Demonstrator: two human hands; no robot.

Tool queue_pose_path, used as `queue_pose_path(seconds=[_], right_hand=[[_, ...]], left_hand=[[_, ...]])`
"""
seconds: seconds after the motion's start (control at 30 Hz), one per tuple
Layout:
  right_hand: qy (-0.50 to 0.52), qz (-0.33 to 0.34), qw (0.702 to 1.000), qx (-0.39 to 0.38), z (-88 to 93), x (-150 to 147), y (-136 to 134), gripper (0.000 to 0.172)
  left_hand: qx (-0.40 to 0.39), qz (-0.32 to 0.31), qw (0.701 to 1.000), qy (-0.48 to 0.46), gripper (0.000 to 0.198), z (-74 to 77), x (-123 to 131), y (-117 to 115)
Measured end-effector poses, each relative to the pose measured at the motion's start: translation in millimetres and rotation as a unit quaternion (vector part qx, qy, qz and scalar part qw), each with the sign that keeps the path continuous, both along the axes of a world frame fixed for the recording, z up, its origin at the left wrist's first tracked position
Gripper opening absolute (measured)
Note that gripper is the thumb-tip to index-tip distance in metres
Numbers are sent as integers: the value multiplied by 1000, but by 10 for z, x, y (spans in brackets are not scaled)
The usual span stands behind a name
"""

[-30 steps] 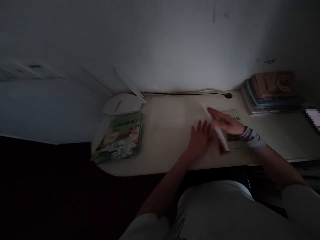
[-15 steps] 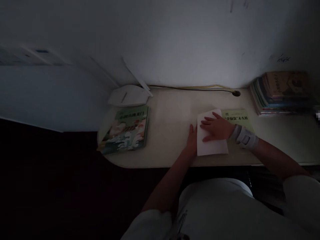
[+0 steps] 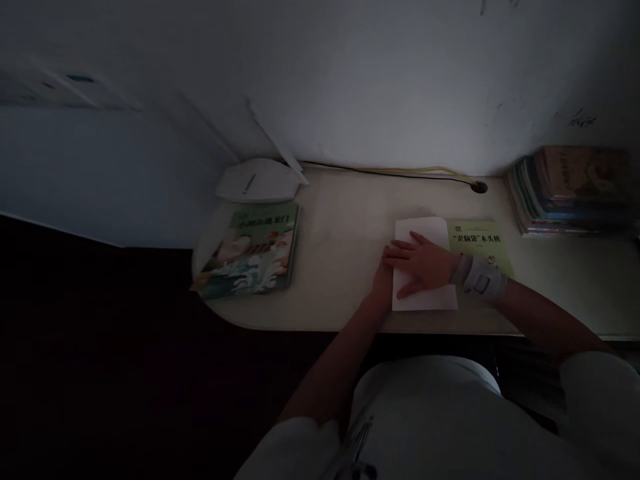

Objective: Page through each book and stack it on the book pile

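Note:
A white sheet of paper (image 3: 427, 299) lies on the desk, its right side meeting a pale green book (image 3: 481, 248) with Chinese lettering on its cover. My right hand (image 3: 426, 264), with a grey band on the wrist, rests flat and open on the sheet, fingers pointing left across its left edge. Against that same edge is my left hand (image 3: 383, 283), its fingers stretched out, holding nothing visible. The right fingertips overlap the left hand's fingers and partly hide them. Whether the sheet is joined to the green book, I cannot tell.
Another green illustrated book (image 3: 255, 257) lies on the desk's left end, in front of a white router (image 3: 260, 181). A stack of books (image 3: 575, 190) stands at the right. Cables (image 3: 380, 172) run along the wall to a desk hole (image 3: 479, 187).
My right hand has slid slightly left and down over the sheet, so its fingertips now reach my left hand at the left edge. The view has shifted a little.

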State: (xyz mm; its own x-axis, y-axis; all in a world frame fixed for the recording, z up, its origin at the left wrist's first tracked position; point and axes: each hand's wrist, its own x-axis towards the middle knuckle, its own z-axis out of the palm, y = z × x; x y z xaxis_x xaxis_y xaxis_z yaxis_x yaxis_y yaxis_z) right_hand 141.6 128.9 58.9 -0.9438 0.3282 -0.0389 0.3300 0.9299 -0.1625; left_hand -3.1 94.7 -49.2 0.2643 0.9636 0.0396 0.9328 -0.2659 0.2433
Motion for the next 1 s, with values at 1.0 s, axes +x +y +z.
queue_pose_path(seconds=[1.0], right_hand=[[24,-211,970,114,-209,466,-204,46]], left_hand=[[-13,-26,999,45,71,548,107,-162]])
